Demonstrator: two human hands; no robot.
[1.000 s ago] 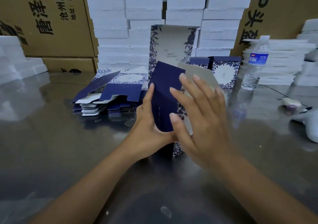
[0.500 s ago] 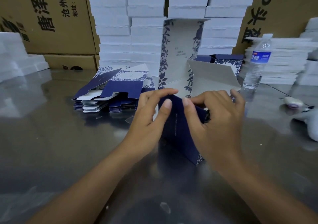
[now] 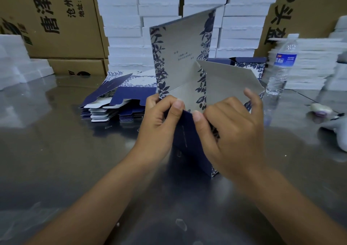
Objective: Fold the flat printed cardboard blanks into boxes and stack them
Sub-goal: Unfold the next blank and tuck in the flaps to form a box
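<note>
Currently mid-fold on one box. Left hand (image 3: pixel 159 126): fingers (image 3: pixel 176 103) curled over the top edge of the half-formed box (image 3: pixel 189 145), thumb pinched onto its navy wall. Right hand (image 3: pixel 232 132) grips the same edge from the other side, thumb tip just beside the left thumb. Its forefinger is lifted and touches the grey side flap (image 3: pixel 229 83). Both hands grasp the box, neither is free.

The box stands on the shiny surface (image 3: pixel 56 160), centre, straight in front of the person. Tall printed lid panel (image 3: pixel 180 56) is upright behind the hands, not folded down. The side flap splays out to the right, open.

Judgement: body looks squared up, closing not yet done. Next move probably needs the side flap pushed inward first. Then the tall panel comes down over it and its edge gets tucked in. One hand has to hold the wall square while the other folds. Inside of the box and any left-side flap are hidden by the hands, so I can't confirm those.

Further out, a pile of flat blanks (image 3: pixel 116 101) lies behind-left of the box, near but apart. Finished boxes (image 3: pixel 249 64) sit behind-right, beside a water bottle (image 3: pixel 281 62), which looks like the stacking spot. White foam stacks (image 3: pixel 159 9) and brown cartons (image 3: pixel 56 19) line the back.
</note>
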